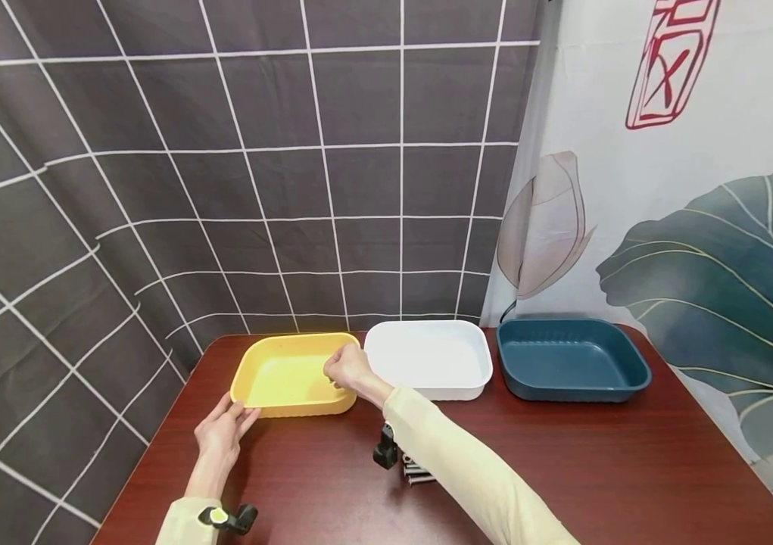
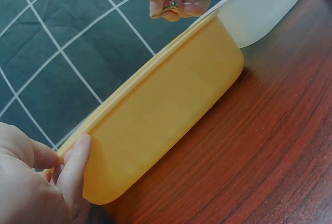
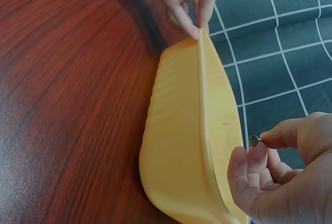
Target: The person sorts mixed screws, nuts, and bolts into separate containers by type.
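Head view: our right hand [image 1: 350, 369] is hovering over right end of yellow tray [image 1: 294, 409]; our left hand [image 1: 219, 435] is pinching its near left corner. Left wrist view: we are pinching screw [image 2: 170, 9] near rim; slackening early could be dropping it outside. Right wrist view: screw's head is facing us, long axis seemingly running back between thumb and finger.

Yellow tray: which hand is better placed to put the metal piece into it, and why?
Probably the right hand: it pinches the metal piece over the yellow tray, while the left hand grips the tray's near left corner.
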### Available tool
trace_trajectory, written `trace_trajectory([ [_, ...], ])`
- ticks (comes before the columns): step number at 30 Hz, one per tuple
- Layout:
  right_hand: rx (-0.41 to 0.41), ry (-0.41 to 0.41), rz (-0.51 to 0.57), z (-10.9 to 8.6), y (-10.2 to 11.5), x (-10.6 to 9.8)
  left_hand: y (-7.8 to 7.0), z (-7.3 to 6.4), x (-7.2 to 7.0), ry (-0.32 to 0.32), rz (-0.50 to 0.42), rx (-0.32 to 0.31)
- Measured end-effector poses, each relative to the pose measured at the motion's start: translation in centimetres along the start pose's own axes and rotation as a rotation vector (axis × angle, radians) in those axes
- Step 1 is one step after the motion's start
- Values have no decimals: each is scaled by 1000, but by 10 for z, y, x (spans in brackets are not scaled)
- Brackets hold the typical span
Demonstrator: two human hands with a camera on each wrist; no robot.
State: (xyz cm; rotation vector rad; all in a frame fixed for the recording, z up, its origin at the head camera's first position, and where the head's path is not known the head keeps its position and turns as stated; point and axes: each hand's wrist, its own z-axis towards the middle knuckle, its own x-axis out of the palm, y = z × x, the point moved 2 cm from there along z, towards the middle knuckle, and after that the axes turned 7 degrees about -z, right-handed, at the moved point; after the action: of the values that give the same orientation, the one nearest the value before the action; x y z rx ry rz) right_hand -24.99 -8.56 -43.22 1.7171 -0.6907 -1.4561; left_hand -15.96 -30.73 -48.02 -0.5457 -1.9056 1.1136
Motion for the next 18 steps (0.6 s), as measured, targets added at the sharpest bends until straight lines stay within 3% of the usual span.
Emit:
trace_trajectory([
  [10, -71, -60, 62, -2, -3, -7, 1, 0, 0, 10, 13, -3],
  [18, -83, -94, 248, -5, -17, -22, -1, 2, -2, -7, -14, -7],
])
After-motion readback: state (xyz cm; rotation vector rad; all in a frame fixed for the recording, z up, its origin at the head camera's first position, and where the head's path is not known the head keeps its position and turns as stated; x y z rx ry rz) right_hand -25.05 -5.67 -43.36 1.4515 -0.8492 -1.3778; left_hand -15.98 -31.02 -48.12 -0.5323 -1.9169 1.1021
